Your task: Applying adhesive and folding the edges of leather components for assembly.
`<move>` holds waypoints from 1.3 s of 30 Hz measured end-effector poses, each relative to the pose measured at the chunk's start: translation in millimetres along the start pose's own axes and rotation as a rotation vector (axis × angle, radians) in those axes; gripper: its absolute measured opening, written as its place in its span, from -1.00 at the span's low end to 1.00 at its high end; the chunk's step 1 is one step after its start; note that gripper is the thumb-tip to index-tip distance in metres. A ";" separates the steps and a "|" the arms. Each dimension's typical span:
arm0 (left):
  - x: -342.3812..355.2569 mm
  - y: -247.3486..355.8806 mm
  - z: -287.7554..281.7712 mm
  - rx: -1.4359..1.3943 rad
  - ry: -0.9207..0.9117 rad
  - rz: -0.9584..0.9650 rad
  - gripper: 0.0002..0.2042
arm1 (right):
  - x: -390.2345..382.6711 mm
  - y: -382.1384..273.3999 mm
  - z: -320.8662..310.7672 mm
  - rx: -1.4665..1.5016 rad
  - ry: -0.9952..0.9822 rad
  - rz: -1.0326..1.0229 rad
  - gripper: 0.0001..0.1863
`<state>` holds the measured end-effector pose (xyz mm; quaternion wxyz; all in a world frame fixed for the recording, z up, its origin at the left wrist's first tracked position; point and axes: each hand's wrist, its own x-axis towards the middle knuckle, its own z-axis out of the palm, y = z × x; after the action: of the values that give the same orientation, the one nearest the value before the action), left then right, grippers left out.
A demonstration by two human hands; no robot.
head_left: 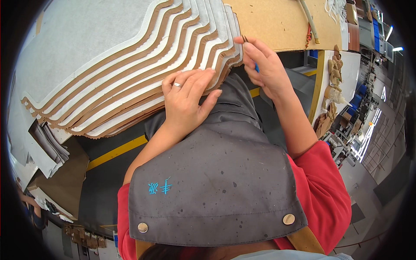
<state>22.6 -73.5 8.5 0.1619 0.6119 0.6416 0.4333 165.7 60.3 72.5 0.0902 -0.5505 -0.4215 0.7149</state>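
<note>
Overlapping pieces of white-backed brown material point(143, 69) lie fanned out in a stepped stack, their wavy brown edges showing in rows. My left hand point(187, 97), with a ring on one finger, rests flat on the near edges of the stack, thumb apart. At the right end of the stack, my right hand point(265, 65) is closed around a small tool with two dark pointed tips point(245, 39), which looks like thread snips. A bit of blue point(257, 67) shows between the fingers; most of the tool is hidden in the palm. Its tips are close to the edges of the pieces.
A tan tabletop point(268, 21) extends behind the stack, with a pale stick point(309, 19) lying on it. Bundles of beige material point(333, 73) sit on a white surface to the right. Grey and white sheets point(50, 145) hang at the left. Yellow lines mark the dark floor.
</note>
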 end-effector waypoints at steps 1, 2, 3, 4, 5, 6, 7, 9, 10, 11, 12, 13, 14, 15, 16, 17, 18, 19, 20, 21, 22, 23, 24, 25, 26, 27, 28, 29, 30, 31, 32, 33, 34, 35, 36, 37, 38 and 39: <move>0.1 0.8 -2.2 -0.013 -0.012 -0.020 -0.65 | 2.1 -1.0 1.7 -0.017 0.045 -0.056 -0.72; 1.6 -0.1 -2.5 -0.010 -0.006 -0.016 -0.65 | 3.9 -0.5 4.5 -0.025 0.064 -0.037 -0.72; 3.3 -1.6 -2.1 0.055 0.014 -0.030 -0.62 | 5.7 1.0 7.8 -0.004 0.039 -0.029 -0.72; 4.3 -2.9 -1.8 0.125 0.019 -0.052 -0.60 | 7.4 3.3 11.5 0.017 0.012 -0.021 -0.72; 4.9 -4.0 -1.4 0.124 0.035 -0.047 -0.60 | 8.6 6.0 15.0 0.016 0.008 -0.022 -0.72; 5.3 -4.8 -0.6 0.155 -0.006 -0.081 -0.60 | 9.3 9.2 18.4 0.034 -0.049 0.013 -0.74; 5.5 -5.3 0.1 0.186 -0.052 -0.113 -0.60 | 9.4 12.7 21.9 0.045 -0.085 0.057 -0.75; 5.7 -5.0 1.1 0.200 -0.059 -0.121 -0.60 | 5.4 21.3 30.2 -0.022 -0.170 0.160 -0.81; 6.1 -4.8 1.3 0.217 -0.076 -0.128 -0.59 | 4.4 22.6 30.9 0.015 -0.241 0.196 -0.71; 6.7 -5.1 0.8 0.214 -0.069 -0.131 -0.59 | 3.2 23.5 31.4 0.019 -0.273 0.266 -0.60; 7.5 -5.6 -0.4 0.222 -0.067 -0.116 -0.61 | 1.1 23.4 30.7 0.046 -0.309 0.240 -0.60; 8.3 -5.9 -1.4 0.233 -0.076 -0.100 -0.63 | -1.7 22.6 29.3 0.049 -0.315 0.222 -0.69; 9.1 -6.0 -2.4 0.228 -0.065 -0.103 -0.63 | -4.2 21.3 27.5 0.051 -0.322 0.199 -0.77; 9.8 -6.1 -3.6 0.211 -0.055 -0.093 -0.66 | -6.3 19.6 25.6 0.051 -0.321 0.206 -0.77; 10.5 -6.1 -4.2 0.191 -0.051 -0.090 -0.69 | -8.4 17.4 22.9 0.023 -0.244 0.190 -0.76; 11.4 -6.3 -4.0 0.194 -0.042 -0.085 -0.69 | -10.1 15.0 19.9 -0.004 -0.173 0.162 -0.75; 12.4 -6.6 -3.2 0.170 -0.014 -0.080 -0.71 | -11.4 12.9 17.3 -0.038 -0.135 0.140 -0.72; 12.8 -6.9 -2.5 0.143 0.001 -0.083 -0.73 | -12.2 10.8 14.8 -0.030 -0.157 0.123 -0.72; 12.9 -7.3 -2.0 0.143 0.015 -0.076 -0.73 | -12.3 8.9 12.7 -0.033 -0.125 0.111 -0.72; 12.8 -7.9 -1.4 0.117 0.032 -0.063 -0.75 | -11.9 7.5 11.6 -0.052 -0.056 0.128 -0.72; 12.6 -8.7 -0.6 0.093 0.039 -0.050 -0.77 | -10.1 6.2 10.9 -0.086 -0.054 0.149 -0.70; 12.3 -9.9 -0.2 0.090 0.048 -0.048 -0.77 | -9.2 5.5 11.0 -0.069 -0.088 0.121 -0.70; 11.9 -11.4 0.1 0.071 0.060 -0.028 -0.78 | -7.6 5.0 11.7 -0.082 -0.093 0.175 -0.71; 11.7 -12.9 0.8 0.053 0.074 -0.009 -0.79 | -5.9 4.8 12.7 -0.095 -0.114 0.212 -0.71; 11.3 -14.2 1.8 0.054 0.075 -0.010 -0.79 | -4.0 5.0 14.2 -0.098 -0.101 0.227 -0.71; 11.1 -15.4 3.1 0.052 0.099 0.007 -0.79 | -1.7 5.4 15.7 -0.029 -0.098 0.221 -0.71; 10.7 -16.5 4.2 0.057 0.114 0.027 -0.80 | 0.0 6.2 17.2 0.029 -0.075 0.224 -0.71; 10.0 -17.4 4.8 0.049 0.121 0.021 -0.80 | 1.5 7.4 18.8 0.040 -0.095 0.217 -0.71; 9.3 -18.2 5.3 0.047 0.124 0.026 -0.80 | 2.8 9.0 20.5 0.078 -0.074 0.202 -0.71; 8.8 -18.8 5.9 0.048 0.119 0.033 -0.80 | 3.7 10.5 21.7 0.111 -0.041 0.190 -0.72; 8.2 -19.4 6.2 0.041 0.122 0.032 -0.80 | 4.2 12.0 22.7 0.119 -0.050 0.189 -0.72; 7.8 -20.1 6.3 0.042 0.120 0.039 -0.80 | 4.7 13.5 23.4 0.161 -0.040 0.176 -0.73; 7.5 -20.7 6.5 0.046 0.113 0.047 -0.80 | 5.1 14.6 23.5 0.193 -0.006 0.179 -0.73; 7.2 -21.2 6.5 0.040 0.117 0.045 -0.80 | 5.2 15.4 23.2 0.204 -0.029 0.163 -0.73; 7.0 -21.5 6.5 0.048 0.114 0.050 -0.80 | 5.2 16.0 22.9 0.206 -0.023 0.157 -0.74; 6.9 -21.7 6.5 0.062 0.106 0.059 -0.80 | 5.2 16.5 22.4 0.205 -0.009 0.148 -0.74; 6.9 -21.8 6.6 0.055 0.112 0.055 -0.80 | 5.2 16.9 22.1 0.208 -0.016 0.150 -0.74; 6.8 -21.8 6.7 0.055 0.113 0.055 -0.80 | 5.0 17.4 21.8 0.207 -0.020 0.150 -0.74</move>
<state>12.2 -62.1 -9.5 0.0968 0.6080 0.6444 0.4535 150.8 41.4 57.5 0.0886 -0.5612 -0.3042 0.7646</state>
